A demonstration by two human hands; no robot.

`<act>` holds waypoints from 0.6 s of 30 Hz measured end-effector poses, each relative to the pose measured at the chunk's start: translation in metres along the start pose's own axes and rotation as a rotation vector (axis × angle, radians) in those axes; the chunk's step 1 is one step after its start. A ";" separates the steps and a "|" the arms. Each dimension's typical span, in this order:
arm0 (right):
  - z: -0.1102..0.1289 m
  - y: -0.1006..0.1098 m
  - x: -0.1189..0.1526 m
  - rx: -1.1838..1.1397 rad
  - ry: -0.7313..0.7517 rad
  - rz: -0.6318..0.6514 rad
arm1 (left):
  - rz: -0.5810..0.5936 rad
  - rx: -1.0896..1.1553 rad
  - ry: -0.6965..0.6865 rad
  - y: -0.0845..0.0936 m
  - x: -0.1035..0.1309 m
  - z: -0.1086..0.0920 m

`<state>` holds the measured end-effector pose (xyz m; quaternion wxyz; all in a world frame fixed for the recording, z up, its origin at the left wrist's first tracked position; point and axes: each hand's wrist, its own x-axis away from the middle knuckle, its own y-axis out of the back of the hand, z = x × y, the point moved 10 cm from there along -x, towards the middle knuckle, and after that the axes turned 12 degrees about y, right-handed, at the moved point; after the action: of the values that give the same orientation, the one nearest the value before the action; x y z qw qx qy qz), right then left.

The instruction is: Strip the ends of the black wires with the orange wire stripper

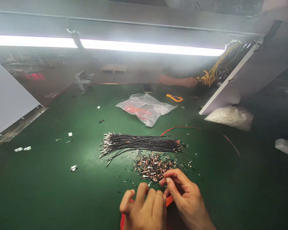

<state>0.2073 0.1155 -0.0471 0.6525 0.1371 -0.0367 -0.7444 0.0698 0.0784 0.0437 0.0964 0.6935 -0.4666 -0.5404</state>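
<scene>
At the bottom middle, my left hand (145,207) is closed with its fingers curled round a tool with red-orange handles (169,201). Most of that tool is hidden, so its exact kind does not show. My right hand (186,195) is beside it, thumb and forefinger pinched; whatever is between them is too small to make out. Just beyond both hands is a heap of short black wire offcuts (153,166) with copper ends. Behind the heap lies a bundle of black wires (141,142), metal terminals at its left end and bare copper at its right.
A clear plastic bag (146,108) with something red inside lies behind the wires. Further back are an orange tool (174,97) and a metal bracket (83,80). A filled bag (230,117) lies at right by a white panel. A co-worker's arm (177,81) shows at the far side.
</scene>
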 end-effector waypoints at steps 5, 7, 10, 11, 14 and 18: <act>0.005 -0.003 0.001 0.089 0.060 0.040 | 0.184 0.190 0.177 -0.015 -0.006 0.031; 0.009 -0.002 0.000 0.124 0.099 0.034 | 0.239 0.288 0.250 -0.019 -0.006 0.039; 0.019 -0.003 0.001 0.148 0.190 0.055 | 0.336 0.383 0.291 -0.028 -0.001 0.042; 0.023 -0.005 0.001 0.155 0.234 0.074 | 0.367 0.394 0.298 -0.032 0.001 0.042; 0.042 -0.011 0.006 0.167 0.421 0.128 | 0.412 0.409 0.330 -0.040 0.005 0.043; 0.060 -0.018 0.013 0.199 0.613 0.164 | 0.426 0.441 0.357 -0.044 0.007 0.046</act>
<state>0.1738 0.0980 0.0047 0.6744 0.4143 0.0777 -0.6062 0.0547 0.1147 -0.0072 0.1351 0.6682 -0.6821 -0.2646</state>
